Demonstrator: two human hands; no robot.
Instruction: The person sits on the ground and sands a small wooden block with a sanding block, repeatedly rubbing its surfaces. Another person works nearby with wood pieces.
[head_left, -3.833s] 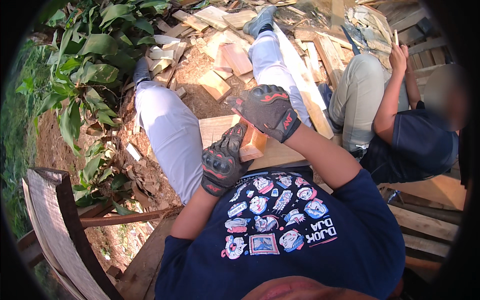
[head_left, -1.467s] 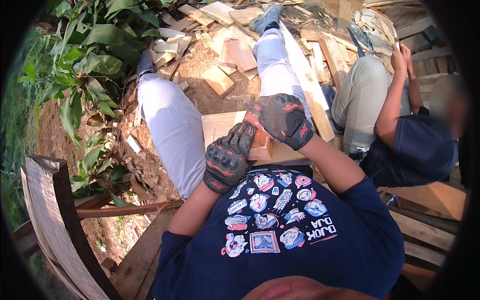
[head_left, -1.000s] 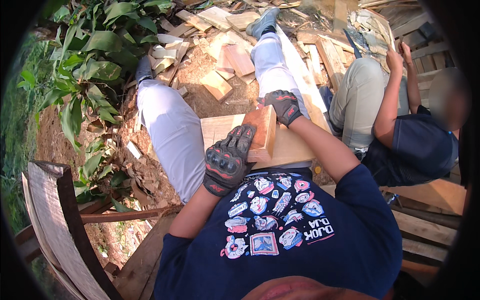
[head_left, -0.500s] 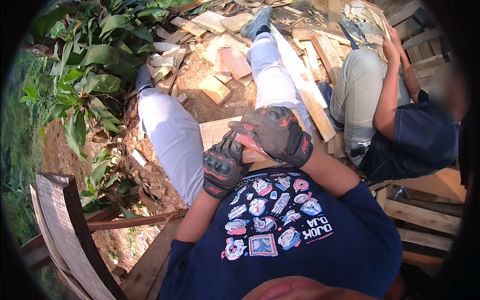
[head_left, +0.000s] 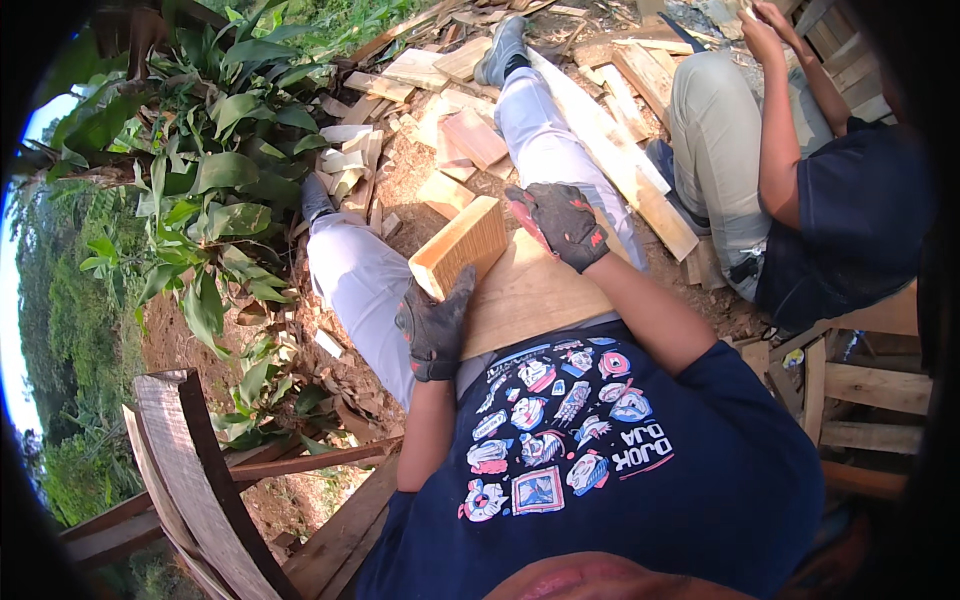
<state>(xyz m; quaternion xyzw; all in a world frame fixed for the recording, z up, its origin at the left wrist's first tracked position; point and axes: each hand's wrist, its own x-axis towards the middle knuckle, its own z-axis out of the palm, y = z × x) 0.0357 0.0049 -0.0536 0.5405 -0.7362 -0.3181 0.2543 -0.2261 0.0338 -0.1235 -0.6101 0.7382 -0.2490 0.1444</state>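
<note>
A thick, light-brown wooden block [head_left: 458, 245] stands on edge over my lap. My left hand [head_left: 432, 330], in a dark glove, is closed on its near left end, thumb against the face. My right hand [head_left: 568, 225], gloved too, is to the right of the block and apart from it. Its fingers are bent round a thin reddish sheet [head_left: 527, 222] resembling sandpaper, mostly hidden by the hand. Beneath both hands a flat wooden board [head_left: 535, 295] lies across my thighs.
Wood offcuts [head_left: 475, 138] litter the ground between my feet, and a long plank [head_left: 610, 160] runs beside my right leg. Another person [head_left: 840, 210] sits close on the right. Leafy plants [head_left: 225, 170] grow at left, above a curved timber [head_left: 205, 470].
My hands have moved apart from their place together over the reddish sheet. My left hand now holds the wooden block upright; the sheet has gone with my right hand. The view has shifted slightly.
</note>
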